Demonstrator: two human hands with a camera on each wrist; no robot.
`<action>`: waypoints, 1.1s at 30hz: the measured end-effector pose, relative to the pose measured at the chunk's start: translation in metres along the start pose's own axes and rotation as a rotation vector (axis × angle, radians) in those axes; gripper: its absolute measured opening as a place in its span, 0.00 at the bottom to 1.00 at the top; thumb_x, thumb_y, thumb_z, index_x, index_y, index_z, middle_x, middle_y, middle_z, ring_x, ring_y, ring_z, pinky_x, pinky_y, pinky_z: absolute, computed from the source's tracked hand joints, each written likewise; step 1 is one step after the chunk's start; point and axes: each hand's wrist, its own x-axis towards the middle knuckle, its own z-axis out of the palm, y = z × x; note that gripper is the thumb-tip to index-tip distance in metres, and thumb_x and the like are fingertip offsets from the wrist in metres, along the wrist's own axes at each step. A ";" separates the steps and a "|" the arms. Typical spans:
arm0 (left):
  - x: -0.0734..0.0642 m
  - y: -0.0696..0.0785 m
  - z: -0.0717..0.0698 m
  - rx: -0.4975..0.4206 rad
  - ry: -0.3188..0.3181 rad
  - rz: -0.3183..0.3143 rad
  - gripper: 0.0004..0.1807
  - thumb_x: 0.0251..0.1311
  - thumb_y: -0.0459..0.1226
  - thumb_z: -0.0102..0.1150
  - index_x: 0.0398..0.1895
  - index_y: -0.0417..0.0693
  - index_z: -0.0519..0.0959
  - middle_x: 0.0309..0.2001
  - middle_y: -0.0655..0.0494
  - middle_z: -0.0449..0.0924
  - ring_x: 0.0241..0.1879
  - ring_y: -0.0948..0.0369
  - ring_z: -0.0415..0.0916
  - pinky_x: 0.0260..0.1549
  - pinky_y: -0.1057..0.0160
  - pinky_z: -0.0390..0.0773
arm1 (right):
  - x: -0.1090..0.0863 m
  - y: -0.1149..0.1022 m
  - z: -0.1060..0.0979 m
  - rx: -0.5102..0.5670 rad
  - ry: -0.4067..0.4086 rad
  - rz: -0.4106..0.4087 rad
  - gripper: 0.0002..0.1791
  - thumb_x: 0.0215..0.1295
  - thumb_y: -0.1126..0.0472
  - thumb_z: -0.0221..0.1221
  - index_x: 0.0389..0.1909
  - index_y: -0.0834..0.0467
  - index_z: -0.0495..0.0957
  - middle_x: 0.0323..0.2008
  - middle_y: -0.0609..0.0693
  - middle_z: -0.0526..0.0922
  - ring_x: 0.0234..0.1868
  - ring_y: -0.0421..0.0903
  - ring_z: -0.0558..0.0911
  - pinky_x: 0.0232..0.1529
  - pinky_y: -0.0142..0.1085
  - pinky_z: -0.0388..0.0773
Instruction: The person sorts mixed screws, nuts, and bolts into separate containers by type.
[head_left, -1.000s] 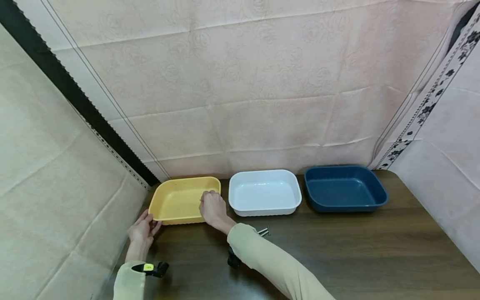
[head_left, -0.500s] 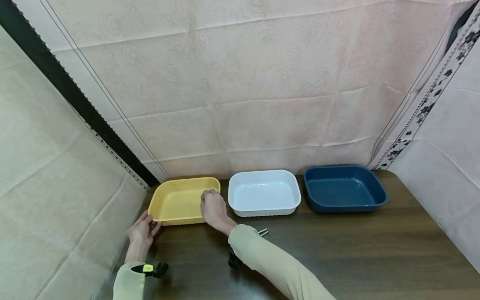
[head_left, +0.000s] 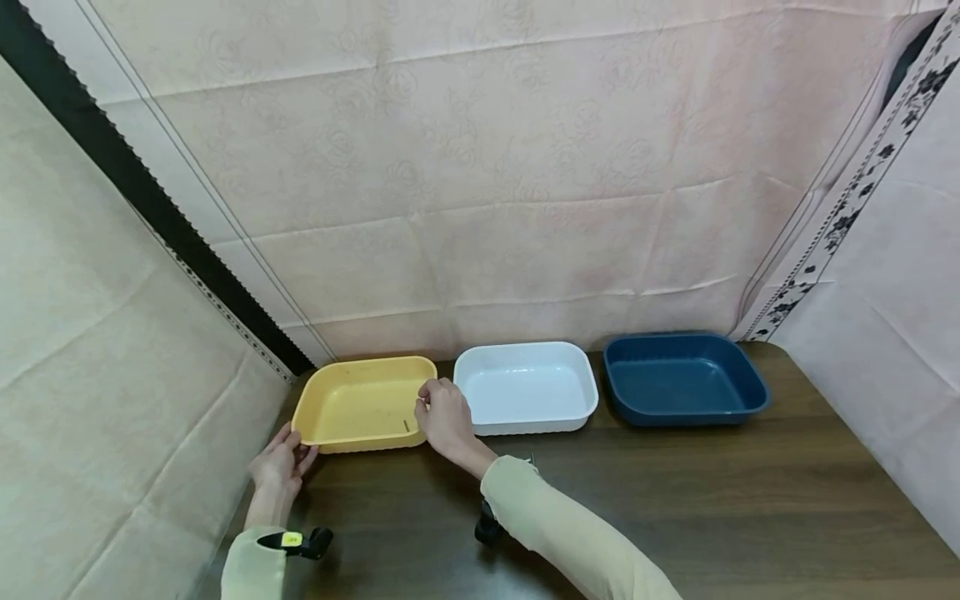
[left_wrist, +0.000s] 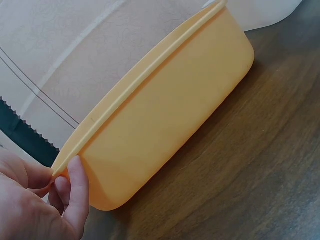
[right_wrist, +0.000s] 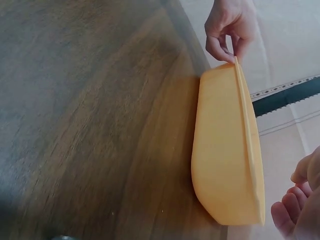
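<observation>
My left hand pinches the front left corner of a yellow plastic tray between thumb and fingers. The left wrist view shows its fingertips just under the rim. My right hand is over the tray's right edge with its fingers loosely curled; nothing shows between them. In the right wrist view the curled fingers are beside the tray's near end, cut off by the frame edge. Inside the tray, near its front right corner, lies a small dark thin piece.
A white tray stands just right of the yellow one, and a dark blue tray farther right. On the wooden table, a small metal piece shows behind the right sleeve. Cloth walls rise at the back and sides.
My right hand has moved right and slightly away from the tray's middle, and the small dark piece now shows in the tray. The right sleeve covers more of the metal piece.
</observation>
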 end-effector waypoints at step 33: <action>0.000 0.000 0.000 -0.007 -0.001 -0.026 0.29 0.74 0.33 0.52 0.76 0.50 0.63 0.34 0.61 0.80 0.31 0.65 0.78 0.36 0.67 0.84 | -0.054 0.032 -0.070 0.105 0.134 0.024 0.05 0.55 0.72 0.67 0.32 0.64 0.82 0.27 0.49 0.81 0.27 0.42 0.82 0.30 0.31 0.80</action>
